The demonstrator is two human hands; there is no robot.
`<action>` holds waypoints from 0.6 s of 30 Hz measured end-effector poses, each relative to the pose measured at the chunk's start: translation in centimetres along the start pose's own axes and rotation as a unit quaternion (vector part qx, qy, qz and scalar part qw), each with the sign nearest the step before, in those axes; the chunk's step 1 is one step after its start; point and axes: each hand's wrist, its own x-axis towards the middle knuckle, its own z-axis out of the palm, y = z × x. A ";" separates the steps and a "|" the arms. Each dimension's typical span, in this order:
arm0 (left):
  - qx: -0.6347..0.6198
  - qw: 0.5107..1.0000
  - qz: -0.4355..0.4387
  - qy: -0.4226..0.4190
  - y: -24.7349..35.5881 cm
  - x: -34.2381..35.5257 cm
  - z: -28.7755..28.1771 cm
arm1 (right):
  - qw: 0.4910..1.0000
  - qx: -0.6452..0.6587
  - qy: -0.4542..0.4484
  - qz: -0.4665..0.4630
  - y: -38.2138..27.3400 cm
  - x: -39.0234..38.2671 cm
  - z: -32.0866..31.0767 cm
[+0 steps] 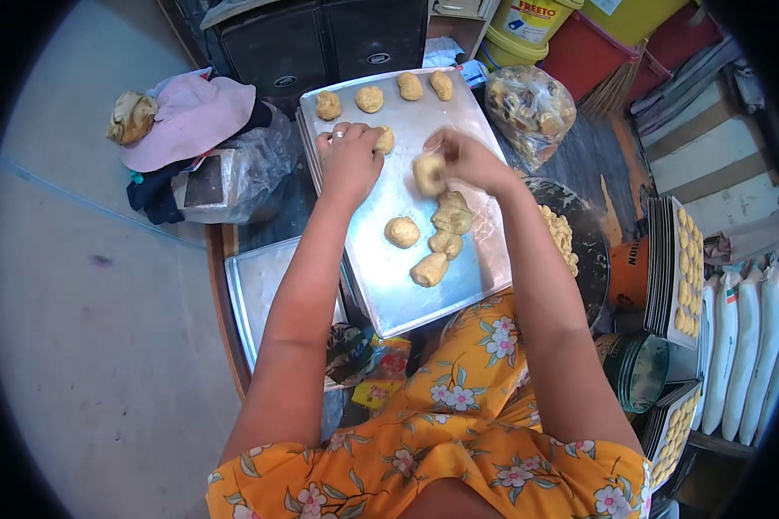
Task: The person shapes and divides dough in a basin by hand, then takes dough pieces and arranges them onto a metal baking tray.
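Note:
A shiny metal baking tray (363,285) lies before me. My left hand (351,160), with a ring on one finger, curls at the tray's left side around a yellowish dough ball (385,141). Between the fingers of my right hand (472,162) is a dough piece (429,175), smeared by motion, just above the tray. Below it, several uneven lumps of dough (452,214) touch one another in a row. A rounder dough ball (402,232) rests alone to their left. Along the far edge sits a spaced row of several dough balls (369,99).
Right of the tray are a clear bag of dough-coloured pieces (531,111) and a dark round basin (593,259) with small pieces. Stacked trays (666,268) stand farther right. A pink hat (190,121) and plastic-wrapped things lie left. Another tray (264,285) sits lower left.

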 end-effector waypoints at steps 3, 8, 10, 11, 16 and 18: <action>0.016 0.998 -0.047 -0.045 1.2 1.4 0.8 | 0.988 0.046 0.145 -0.040 1.1 4.5 -0.9; 0.072 0.996 -0.022 -0.051 2.0 1.7 1.1 | 0.951 -0.227 0.202 -0.052 2.1 3.6 -0.6; 0.053 0.997 -0.029 -0.038 2.3 1.8 0.9 | 0.933 -0.257 0.238 -0.081 0.5 -0.1 -1.0; 0.045 0.999 0.013 0.000 2.4 2.0 1.5 | 0.971 -0.234 0.042 -0.033 0.0 -2.2 -1.1; 0.033 0.994 0.070 -0.077 3.6 4.1 4.0 | 0.987 0.135 -0.060 0.070 3.4 -2.6 -4.1; 0.091 0.987 0.064 -0.113 4.1 4.6 3.8 | 0.980 0.164 0.098 0.056 3.4 -0.5 -4.8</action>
